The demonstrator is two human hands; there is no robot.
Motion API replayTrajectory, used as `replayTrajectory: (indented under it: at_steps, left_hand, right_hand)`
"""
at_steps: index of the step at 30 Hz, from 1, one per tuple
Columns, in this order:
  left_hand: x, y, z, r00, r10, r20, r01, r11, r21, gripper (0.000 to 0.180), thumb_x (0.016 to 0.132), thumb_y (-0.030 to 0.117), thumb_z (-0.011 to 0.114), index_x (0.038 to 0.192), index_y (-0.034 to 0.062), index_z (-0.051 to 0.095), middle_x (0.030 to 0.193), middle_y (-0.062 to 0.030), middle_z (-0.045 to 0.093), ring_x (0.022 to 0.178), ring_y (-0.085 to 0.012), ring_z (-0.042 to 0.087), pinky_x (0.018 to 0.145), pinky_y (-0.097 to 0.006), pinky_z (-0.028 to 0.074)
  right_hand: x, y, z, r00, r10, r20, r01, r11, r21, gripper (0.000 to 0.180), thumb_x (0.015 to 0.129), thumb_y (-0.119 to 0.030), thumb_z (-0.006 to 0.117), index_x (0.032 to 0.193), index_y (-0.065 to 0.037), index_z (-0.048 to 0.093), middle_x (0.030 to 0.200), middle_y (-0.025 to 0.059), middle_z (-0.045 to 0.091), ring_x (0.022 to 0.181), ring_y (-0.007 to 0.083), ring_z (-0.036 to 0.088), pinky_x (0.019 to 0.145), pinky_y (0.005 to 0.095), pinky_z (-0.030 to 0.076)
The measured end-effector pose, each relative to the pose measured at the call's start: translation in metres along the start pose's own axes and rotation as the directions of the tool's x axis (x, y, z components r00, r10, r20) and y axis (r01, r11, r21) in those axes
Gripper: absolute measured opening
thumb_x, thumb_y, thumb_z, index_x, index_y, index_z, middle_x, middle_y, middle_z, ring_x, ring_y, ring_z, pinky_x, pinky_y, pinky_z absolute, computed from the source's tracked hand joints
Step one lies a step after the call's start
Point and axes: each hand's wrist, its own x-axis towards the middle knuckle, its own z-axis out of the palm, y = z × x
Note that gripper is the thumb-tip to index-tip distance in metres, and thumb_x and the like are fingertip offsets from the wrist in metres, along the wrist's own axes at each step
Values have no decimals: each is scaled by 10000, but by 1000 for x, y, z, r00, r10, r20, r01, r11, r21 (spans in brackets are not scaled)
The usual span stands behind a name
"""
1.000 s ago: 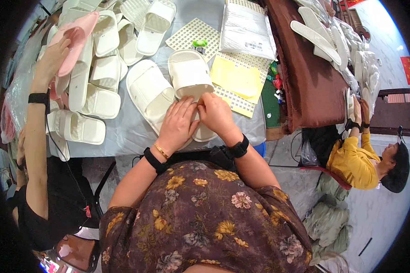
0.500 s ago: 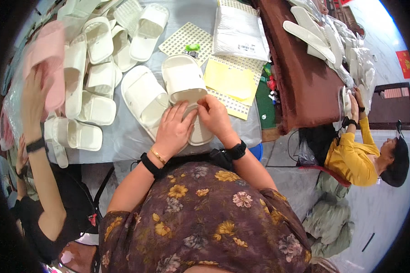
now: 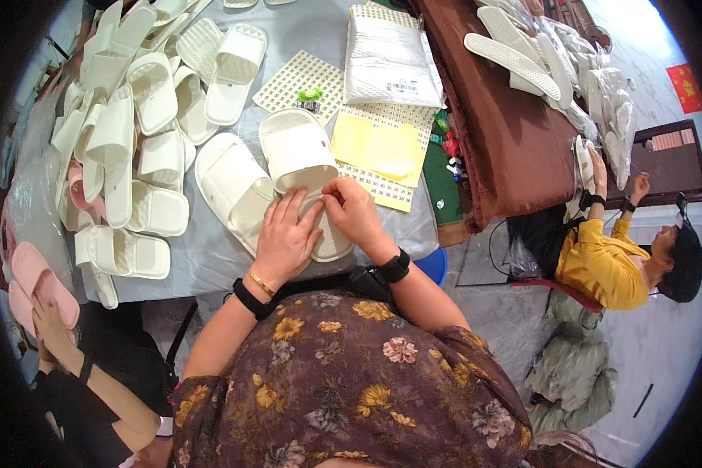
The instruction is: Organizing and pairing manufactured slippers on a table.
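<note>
Two white slide slippers lie side by side in front of me, the left slipper point(image 3: 228, 173) tilted slightly and the right slipper point(image 3: 298, 148) beside it. My left hand point(image 3: 287, 228) rests with its fingers stretched out on the heel part of the right slipper. Over that same slipper's insole, the fingers of my right hand point(image 3: 352, 214) are pinched together, touching or just above its edge. Whatever lies between those fingertips is hidden. Yellow label sheets point(image 3: 376, 144) lie just beyond my right hand.
A heap of white slippers point(image 3: 111, 152) fills the table's left side. A white plastic package point(image 3: 392, 58) lies on the sheets; a brown cushioned surface point(image 3: 491, 140) is to the right. One co-worker's hand holds pink slippers point(image 3: 45, 285) at left; another in yellow point(image 3: 600, 261) works at right.
The co-worker at left has brought pink slippers from the pile down toward their body. My hands stay on the same slipper; the whole view has shifted slightly.
</note>
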Motion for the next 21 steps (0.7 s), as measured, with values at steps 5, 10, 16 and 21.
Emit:
replayTrajectory:
  at_steps: [5,10,16,21]
  left_hand:
    - [1,2,-3,1000,-12,22,12,1000,0,499,866,242,667,1337,116,561,1435,-160,457,1346,-342,417,1122,-497,322]
    - [-2,-1,0,1000,-13,27,13,1000,-11,514,870,260,666,1351,117,552,1450,-165,441,1360,-344,403,1132,-497,309]
    - [-3,-1,0,999,-19,32,20,1000,-23,537,870,270,671,1368,119,541,1464,-168,432,1366,-347,397,1140,-499,299]
    - [-4,1,-2,1000,-13,18,12,999,30,542,860,307,674,1357,125,555,1442,-152,463,1366,-304,409,1139,-475,303]
  right_hand:
    - [0,-1,-1,1000,-7,1,7,1000,-18,92,840,-64,641,921,-22,629,854,161,645,778,329,659,695,400,524]
    - [-1,-2,0,1000,12,-4,-12,1000,15,93,838,-59,644,921,-21,629,855,161,647,782,325,663,693,393,526]
    - [-2,1,1,1000,1,-25,0,999,44,96,838,-50,648,926,-13,630,846,155,648,768,315,661,686,377,526]
    - [-5,4,0,1000,20,-20,-18,996,91,98,840,-38,655,930,-10,630,822,139,642,728,275,647,673,347,519]
